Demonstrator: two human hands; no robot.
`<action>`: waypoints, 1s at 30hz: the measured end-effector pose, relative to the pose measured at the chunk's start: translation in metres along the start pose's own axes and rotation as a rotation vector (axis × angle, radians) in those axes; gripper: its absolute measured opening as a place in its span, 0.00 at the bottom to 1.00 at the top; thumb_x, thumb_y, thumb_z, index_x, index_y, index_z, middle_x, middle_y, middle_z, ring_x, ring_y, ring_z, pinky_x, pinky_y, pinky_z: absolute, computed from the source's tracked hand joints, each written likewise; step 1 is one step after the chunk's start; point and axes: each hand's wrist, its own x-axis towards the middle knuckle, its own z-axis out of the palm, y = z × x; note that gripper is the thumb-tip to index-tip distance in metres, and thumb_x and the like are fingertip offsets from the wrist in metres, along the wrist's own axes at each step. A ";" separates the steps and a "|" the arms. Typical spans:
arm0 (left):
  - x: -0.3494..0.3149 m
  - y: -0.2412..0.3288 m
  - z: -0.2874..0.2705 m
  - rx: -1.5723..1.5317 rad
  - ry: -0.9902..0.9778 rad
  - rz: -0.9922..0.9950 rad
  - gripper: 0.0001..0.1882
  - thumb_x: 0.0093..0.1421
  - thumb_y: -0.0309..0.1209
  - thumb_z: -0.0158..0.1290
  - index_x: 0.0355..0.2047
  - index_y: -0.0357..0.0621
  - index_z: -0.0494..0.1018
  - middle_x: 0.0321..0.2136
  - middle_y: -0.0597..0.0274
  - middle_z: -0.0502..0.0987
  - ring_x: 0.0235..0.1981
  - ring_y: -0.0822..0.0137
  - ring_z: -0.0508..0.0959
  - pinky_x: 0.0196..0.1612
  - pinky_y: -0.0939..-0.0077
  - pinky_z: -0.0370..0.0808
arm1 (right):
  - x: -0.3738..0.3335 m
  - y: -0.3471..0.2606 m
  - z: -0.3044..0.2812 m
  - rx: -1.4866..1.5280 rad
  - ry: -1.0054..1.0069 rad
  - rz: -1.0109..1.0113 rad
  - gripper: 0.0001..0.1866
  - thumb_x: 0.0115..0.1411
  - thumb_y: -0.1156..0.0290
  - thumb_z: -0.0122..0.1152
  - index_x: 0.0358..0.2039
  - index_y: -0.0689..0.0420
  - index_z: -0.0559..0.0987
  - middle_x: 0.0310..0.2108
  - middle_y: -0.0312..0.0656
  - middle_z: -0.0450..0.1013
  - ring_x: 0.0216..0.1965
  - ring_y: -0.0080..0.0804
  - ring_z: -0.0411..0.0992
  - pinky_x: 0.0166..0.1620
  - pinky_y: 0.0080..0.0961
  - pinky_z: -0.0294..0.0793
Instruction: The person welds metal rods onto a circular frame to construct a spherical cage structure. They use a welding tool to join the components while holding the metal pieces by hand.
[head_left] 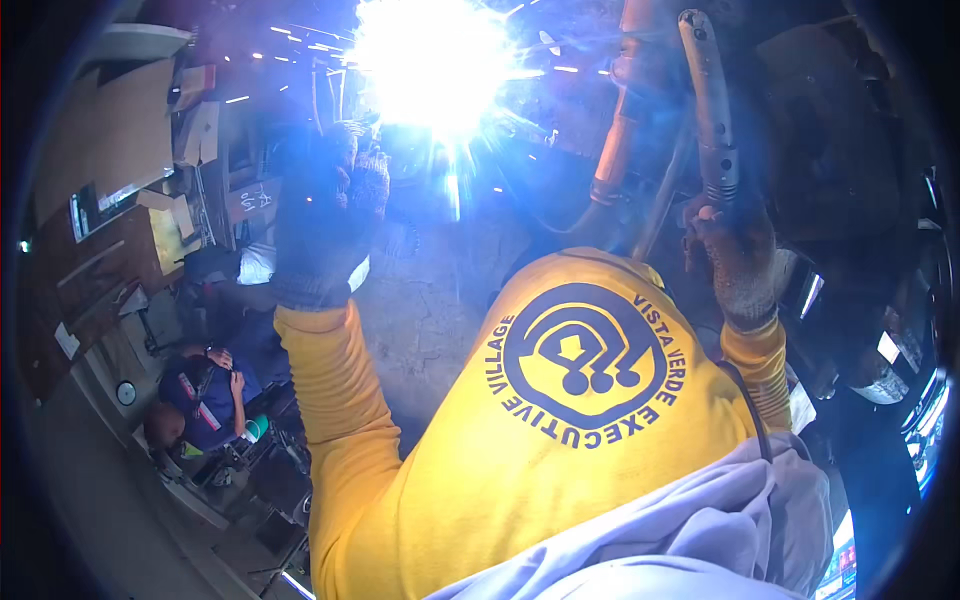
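A blinding white-blue glare [435,65], like a welding arc, burns at the top with sparks flying from it. Below and left of it is my gloved left hand [345,195], fingers curled; what they hold is lost in shadow and glare. On the right, my gloved right hand [735,255] closes around the lower end of a grey metal tube [710,100] with holes along it. Left of that tube runs an orange-brown pipe [618,150] with jointed sections. Yellow sleeves cover both my arms.
At the lower left a person in a dark top [215,395] sits with hands together. Brown boards and panels [105,130] lean at the upper left. The concrete floor [410,310] shows between my arms. Dark clutter and pale scraps [885,385] lie at the right.
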 end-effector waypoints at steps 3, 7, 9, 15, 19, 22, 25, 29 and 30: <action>0.024 0.000 -0.009 -0.235 -0.110 -0.151 0.06 0.63 0.30 0.56 0.39 0.44 0.77 0.36 0.57 0.78 0.37 0.58 0.80 0.35 0.65 0.77 | -0.003 -0.001 0.000 -0.114 0.028 -0.028 0.12 0.60 0.77 0.67 0.45 0.60 0.78 0.34 0.40 0.79 0.29 0.21 0.76 0.32 0.19 0.77; 0.041 0.000 -0.022 -0.633 -0.277 -0.432 0.07 0.63 0.29 0.55 0.40 0.43 0.78 0.35 0.56 0.79 0.36 0.56 0.80 0.32 0.63 0.78 | -0.002 -0.001 -0.009 0.019 -0.020 0.157 0.12 0.62 0.74 0.67 0.46 0.58 0.79 0.37 0.39 0.78 0.31 0.22 0.76 0.32 0.20 0.78; 0.040 -0.001 -0.020 -0.856 -0.379 -0.578 0.08 0.63 0.29 0.54 0.41 0.43 0.77 0.35 0.55 0.79 0.35 0.55 0.81 0.32 0.61 0.78 | -0.002 0.011 -0.019 -0.634 -0.036 -0.361 0.16 0.65 0.75 0.61 0.53 0.61 0.74 0.44 0.44 0.76 0.38 0.27 0.77 0.37 0.23 0.80; 0.015 -0.001 -0.004 -0.539 -0.229 -0.267 0.15 0.65 0.26 0.52 0.52 0.42 0.76 0.45 0.54 0.80 0.46 0.55 0.81 0.51 0.63 0.77 | -0.001 0.029 -0.033 -0.499 -0.136 -0.433 0.26 0.68 0.75 0.54 0.65 0.62 0.62 0.46 0.49 0.75 0.44 0.35 0.78 0.46 0.28 0.83; 0.025 0.004 -0.011 -0.609 -0.255 -0.343 0.16 0.66 0.27 0.53 0.54 0.43 0.75 0.48 0.53 0.80 0.48 0.55 0.80 0.51 0.62 0.77 | 0.001 0.014 -0.019 0.205 -0.090 0.027 0.25 0.68 0.76 0.54 0.65 0.62 0.62 0.45 0.47 0.75 0.42 0.30 0.78 0.42 0.27 0.83; 0.026 0.005 -0.010 -0.756 -0.256 -0.477 0.17 0.65 0.28 0.54 0.54 0.44 0.76 0.47 0.53 0.80 0.47 0.53 0.81 0.50 0.62 0.77 | 0.000 -0.001 -0.005 0.236 -0.075 0.115 0.25 0.68 0.77 0.54 0.65 0.61 0.63 0.41 0.44 0.76 0.37 0.25 0.77 0.36 0.22 0.80; 0.034 0.008 -0.016 -0.831 -0.263 -0.535 0.17 0.64 0.29 0.55 0.54 0.45 0.75 0.45 0.50 0.80 0.44 0.50 0.81 0.46 0.62 0.77 | 0.000 0.009 -0.004 -0.191 0.020 -0.047 0.27 0.67 0.78 0.54 0.66 0.61 0.63 0.38 0.40 0.76 0.32 0.21 0.75 0.31 0.17 0.76; 0.029 0.005 -0.011 -0.860 -0.325 -0.569 0.17 0.64 0.29 0.55 0.53 0.45 0.76 0.43 0.49 0.81 0.42 0.49 0.82 0.45 0.61 0.77 | -0.004 0.000 0.002 -0.089 0.022 -0.072 0.31 0.66 0.78 0.55 0.69 0.60 0.60 0.36 0.38 0.75 0.27 0.17 0.71 0.28 0.17 0.73; 0.029 0.004 -0.010 -0.885 -0.339 -0.589 0.17 0.64 0.29 0.55 0.53 0.45 0.76 0.43 0.48 0.81 0.41 0.48 0.82 0.45 0.60 0.78 | -0.005 -0.006 0.005 -0.089 0.023 -0.073 0.31 0.66 0.78 0.55 0.69 0.60 0.60 0.36 0.38 0.75 0.27 0.17 0.71 0.28 0.17 0.73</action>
